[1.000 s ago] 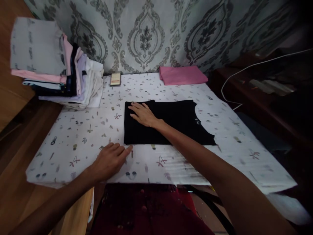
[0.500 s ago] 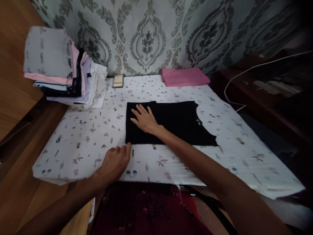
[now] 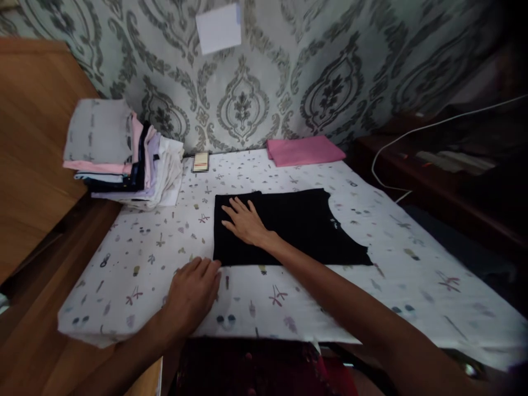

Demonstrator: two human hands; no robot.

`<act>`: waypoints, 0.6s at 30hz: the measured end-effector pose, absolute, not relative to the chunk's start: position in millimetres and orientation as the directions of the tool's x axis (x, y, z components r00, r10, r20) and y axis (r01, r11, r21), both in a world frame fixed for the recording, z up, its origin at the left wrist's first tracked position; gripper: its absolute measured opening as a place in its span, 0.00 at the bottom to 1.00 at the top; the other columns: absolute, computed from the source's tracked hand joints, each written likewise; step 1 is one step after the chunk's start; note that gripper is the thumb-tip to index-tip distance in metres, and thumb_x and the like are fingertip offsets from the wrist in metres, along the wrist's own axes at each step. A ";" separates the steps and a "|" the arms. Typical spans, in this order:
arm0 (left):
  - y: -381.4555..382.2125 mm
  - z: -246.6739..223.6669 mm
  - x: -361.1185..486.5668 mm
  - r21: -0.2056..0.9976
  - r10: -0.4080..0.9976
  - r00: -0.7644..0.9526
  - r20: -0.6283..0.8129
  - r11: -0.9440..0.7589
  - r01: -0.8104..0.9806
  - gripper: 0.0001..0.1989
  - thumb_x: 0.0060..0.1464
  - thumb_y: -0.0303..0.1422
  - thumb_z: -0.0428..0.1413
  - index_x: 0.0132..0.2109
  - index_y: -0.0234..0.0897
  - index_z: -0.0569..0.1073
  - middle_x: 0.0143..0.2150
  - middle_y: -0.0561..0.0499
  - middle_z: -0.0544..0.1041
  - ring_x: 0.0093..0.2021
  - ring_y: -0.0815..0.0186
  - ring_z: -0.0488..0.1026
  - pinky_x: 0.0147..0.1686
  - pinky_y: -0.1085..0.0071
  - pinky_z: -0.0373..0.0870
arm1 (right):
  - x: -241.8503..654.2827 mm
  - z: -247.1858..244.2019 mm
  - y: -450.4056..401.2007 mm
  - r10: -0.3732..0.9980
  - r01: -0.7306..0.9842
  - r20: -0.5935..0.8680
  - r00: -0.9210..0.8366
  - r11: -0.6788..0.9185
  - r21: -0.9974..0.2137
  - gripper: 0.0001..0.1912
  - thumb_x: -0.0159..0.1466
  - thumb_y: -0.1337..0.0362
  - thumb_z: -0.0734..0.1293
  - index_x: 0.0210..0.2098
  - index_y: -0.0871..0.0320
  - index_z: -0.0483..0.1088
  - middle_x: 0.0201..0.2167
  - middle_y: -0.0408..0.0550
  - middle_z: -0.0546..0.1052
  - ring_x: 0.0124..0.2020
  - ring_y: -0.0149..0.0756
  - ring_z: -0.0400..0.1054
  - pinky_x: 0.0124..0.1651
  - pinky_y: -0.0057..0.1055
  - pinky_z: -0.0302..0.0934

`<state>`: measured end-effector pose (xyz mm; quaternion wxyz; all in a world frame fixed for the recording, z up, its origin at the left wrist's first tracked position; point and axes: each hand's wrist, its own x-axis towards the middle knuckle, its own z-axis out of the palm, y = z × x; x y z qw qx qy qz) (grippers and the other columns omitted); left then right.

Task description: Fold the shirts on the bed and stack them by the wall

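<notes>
A black garment lies flat on the white printed cloth that covers the table, its left part folded over. My right hand rests palm down on this folded part, fingers spread. At the garment's near left corner is my left hand, its fingers curled together and their tips touching the corner. Whether the fingertips pinch the fabric is hidden.
A tall stack of folded clothes stands at the back left, by a wooden panel. A small card-like item and a folded pink cloth lie along the back edge. A white cable runs at the right.
The view has tilted up, so the things sit lower in the picture and a white paper shows on the wall. My left hand's extended finger has curled in with the others. My right hand stays put.
</notes>
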<state>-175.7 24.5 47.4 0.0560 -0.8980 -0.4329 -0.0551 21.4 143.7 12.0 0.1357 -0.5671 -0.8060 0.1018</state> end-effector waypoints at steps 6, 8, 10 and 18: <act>62.2 19.0 -162.0 0.033 0.679 0.685 0.264 -0.716 0.697 0.32 0.68 0.46 0.43 0.69 0.26 0.55 0.70 0.31 0.62 0.72 0.50 0.56 0.66 0.51 0.60 | 25.8 15.4 142.0 0.936 0.847 0.126 -0.330 0.352 -0.398 0.28 0.73 0.64 0.53 0.71 0.61 0.53 0.71 0.59 0.57 0.74 0.45 0.44 0.72 0.54 0.37; 65.1 9.5 -165.4 0.071 0.691 0.711 0.133 -0.722 0.688 0.37 0.67 0.51 0.42 0.71 0.27 0.53 0.72 0.31 0.57 0.74 0.50 0.50 0.69 0.48 0.54 | 26.5 15.9 142.6 0.937 0.837 0.124 -0.326 0.348 -0.422 0.28 0.72 0.65 0.53 0.71 0.62 0.53 0.71 0.60 0.57 0.74 0.45 0.44 0.72 0.53 0.37; 68.4 7.4 -170.4 0.127 0.711 0.703 0.023 -0.700 0.703 0.38 0.66 0.53 0.41 0.72 0.30 0.51 0.74 0.33 0.53 0.75 0.52 0.46 0.70 0.48 0.51 | 27.3 18.1 143.3 0.942 0.836 0.120 -0.313 0.333 -0.435 0.29 0.72 0.65 0.55 0.71 0.63 0.53 0.71 0.60 0.57 0.74 0.45 0.44 0.72 0.52 0.38; 154.3 24.0 -137.3 0.225 0.814 0.573 0.099 -0.579 0.784 0.31 0.68 0.43 0.39 0.71 0.29 0.53 0.74 0.32 0.50 0.75 0.53 0.44 0.70 0.46 0.47 | 48.8 28.7 142.3 0.990 0.940 0.110 -0.089 0.120 -0.320 0.28 0.72 0.62 0.57 0.69 0.68 0.56 0.71 0.66 0.55 0.74 0.50 0.43 0.71 0.55 0.39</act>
